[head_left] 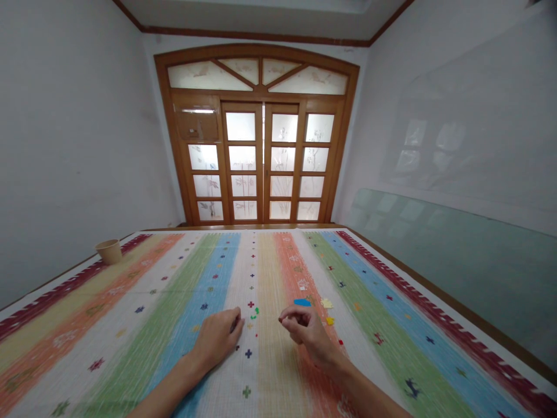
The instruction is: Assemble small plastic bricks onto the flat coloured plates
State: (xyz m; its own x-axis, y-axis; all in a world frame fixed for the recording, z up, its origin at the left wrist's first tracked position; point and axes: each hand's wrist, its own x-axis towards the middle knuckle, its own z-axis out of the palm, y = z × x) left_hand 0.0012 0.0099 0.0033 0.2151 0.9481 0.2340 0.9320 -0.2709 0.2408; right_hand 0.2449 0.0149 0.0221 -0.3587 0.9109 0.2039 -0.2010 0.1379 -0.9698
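My left hand rests on the striped tablecloth with its fingers curled in. What it holds, if anything, is hidden. Across from it, my right hand is closed in a pinch just above the cloth; anything at its fingertips is too small to make out. Small green pieces lie between the hands. Just beyond my right hand is a flat blue piece. To its right are pale yellow pieces, a brighter yellow piece and a small red piece.
A tan cup stands near the table's far left edge. The patterned tablecloth covers the table. A pale green glass panel leans along the right wall, and wooden doors with glass panes stand behind the table.
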